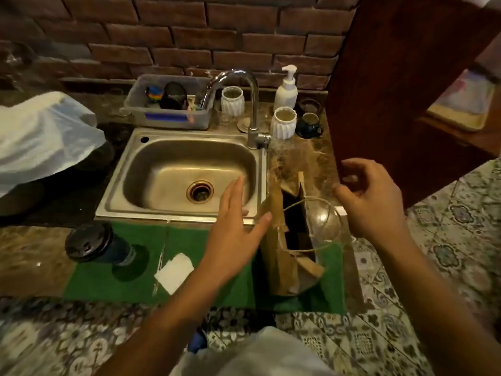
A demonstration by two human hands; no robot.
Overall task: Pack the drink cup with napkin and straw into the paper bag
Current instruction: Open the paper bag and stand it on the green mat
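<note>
Paper bag (pixel 282 256) stands upright, mouth open upward; left hand (pixel 233 234) and right hand (pixel 371 202) flank it, fingers spread, empty.

Pretty sure anyone would peg this as a kitchen, maybe a small cafe one. I'm standing at a steel sink (pixel 151 185) with a chrome faucet (pixel 244 85), a soap pump bottle (pixel 286 90), a plastic tub (pixel 168 115) of washing-up bits and some mugs (pixel 309 123) along a brick wall (pixel 189 31). Marble-look surface (pixel 32 256), patterned floor tiles (pixel 447 240).
</note>
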